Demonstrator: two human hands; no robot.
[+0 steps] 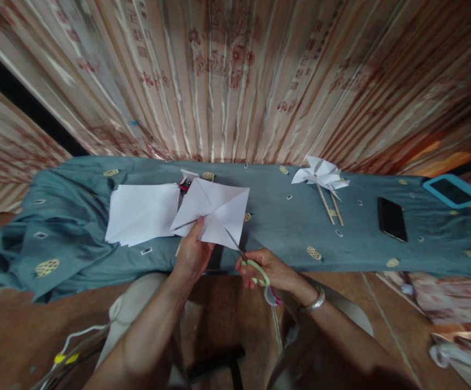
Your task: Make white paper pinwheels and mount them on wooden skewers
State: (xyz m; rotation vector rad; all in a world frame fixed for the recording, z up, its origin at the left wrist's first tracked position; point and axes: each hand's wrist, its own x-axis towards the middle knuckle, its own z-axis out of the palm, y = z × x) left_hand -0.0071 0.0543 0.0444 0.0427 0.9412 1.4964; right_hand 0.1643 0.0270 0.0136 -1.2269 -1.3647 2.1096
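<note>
You seemed partway through a run of paper pinwheels. At least two pinwheels [320,174] looked finished, lying overlapped toward the right of the cloth-covered bench [276,238], their sticks [325,205] pointing toward you. The sheet [223,211] in work sat in front of you, just above the bench's near edge, creased corner to corner. A slit ran in from its lower-left corner, and the scissors [262,272] were at the lower-right one; whether the upper corners were cut, you could not tell. Your left hand [195,252] had its grip pinched on the sheet's near edge, thumb on top; your right hand [266,265] had its grip closed around the scissors' handles. Folding in the points and fixing a stick were apparently left for this sheet, and the stack of paper [144,214] beside it looked unslit.

The bench was long and narrow, its blue-green cover printed with yellow pineapples and bunched at the left end. A phone [392,219] and a blue-framed device [453,190] lay at the right. Behind hung a pleated, patterned curtain [235,108]; below was a brown floor [385,303].
</note>
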